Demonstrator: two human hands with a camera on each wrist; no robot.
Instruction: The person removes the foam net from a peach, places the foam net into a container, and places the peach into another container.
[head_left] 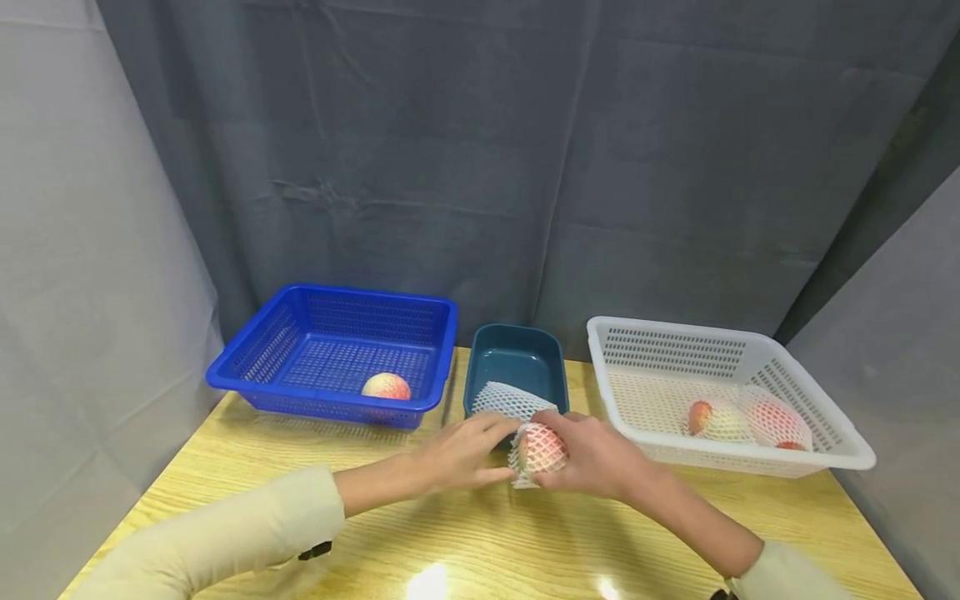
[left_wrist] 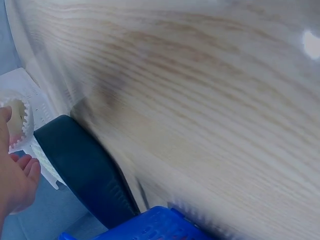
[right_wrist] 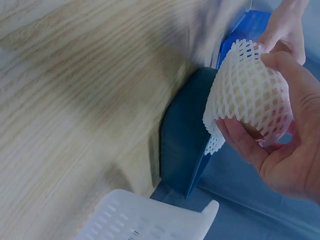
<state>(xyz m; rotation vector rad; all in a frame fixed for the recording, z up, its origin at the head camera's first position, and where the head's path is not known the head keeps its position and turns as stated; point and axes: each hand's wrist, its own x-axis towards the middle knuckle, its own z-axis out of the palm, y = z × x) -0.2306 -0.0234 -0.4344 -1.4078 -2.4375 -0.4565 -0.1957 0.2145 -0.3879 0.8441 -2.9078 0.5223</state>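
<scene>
My right hand [head_left: 600, 454] grips a red-and-yellow peach [head_left: 543, 450] in a white foam net, above the table at centre. In the right wrist view the foam net [right_wrist: 245, 90] covers most of the peach, with fingers and thumb curled round it. Beside the net's left end is my left hand [head_left: 465, 454], thumb and fingers apart; in the left wrist view its fingers [left_wrist: 31, 170] are loosely bent. Behind the hands, another white foam net [head_left: 510, 400] lies over the front of a dark teal tray [head_left: 517, 333].
A blue basket [head_left: 330, 400] at the left holds one bare peach [head_left: 387, 386]. To the right, a white basket [head_left: 720, 333] contains peaches in foam nets [head_left: 776, 417]. All stand on a wooden table [head_left: 420, 533] before a grey curtain [head_left: 450, 167].
</scene>
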